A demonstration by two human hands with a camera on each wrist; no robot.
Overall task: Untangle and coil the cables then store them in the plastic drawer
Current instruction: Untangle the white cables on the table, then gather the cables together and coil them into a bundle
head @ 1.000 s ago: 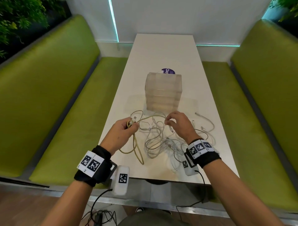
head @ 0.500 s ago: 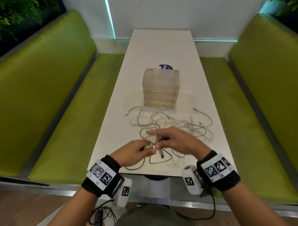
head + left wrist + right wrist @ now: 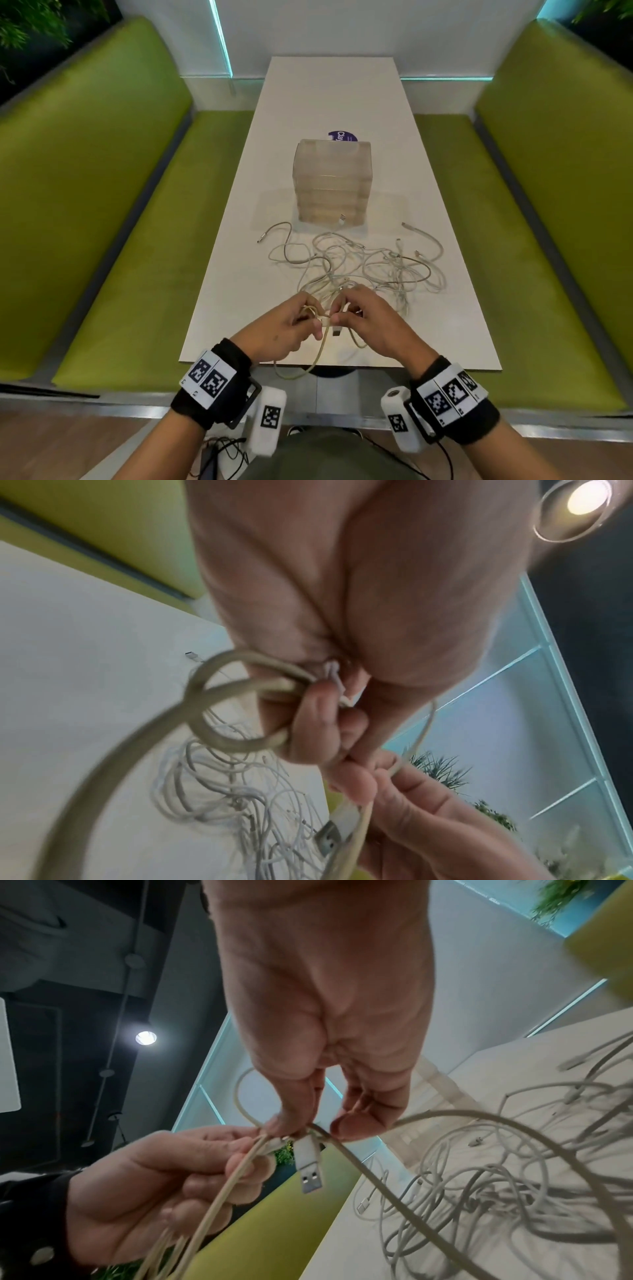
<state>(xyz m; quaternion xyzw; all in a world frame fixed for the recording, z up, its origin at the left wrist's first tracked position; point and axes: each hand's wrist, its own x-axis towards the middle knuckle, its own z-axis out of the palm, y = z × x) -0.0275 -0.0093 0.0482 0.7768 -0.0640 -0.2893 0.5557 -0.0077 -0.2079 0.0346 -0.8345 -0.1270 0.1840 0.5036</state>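
Near the table's front edge, my left hand grips small loops of a beige cable, seen close in the left wrist view as a coil round the curled fingers. My right hand pinches the same cable just above its USB plug, which dangles between the hands. A slack loop of it hangs below the table edge. Behind the hands lies a tangle of white cables. The clear plastic drawer unit stands mid-table with its drawers closed.
The white table runs away from me between two green benches. A round purple sticker lies behind the drawer unit. Loose cable ends spread left and right of the tangle.
Both hands have drawn back from the tangle to the front edge and come together. The beige cable came with them and now hangs over the edge.
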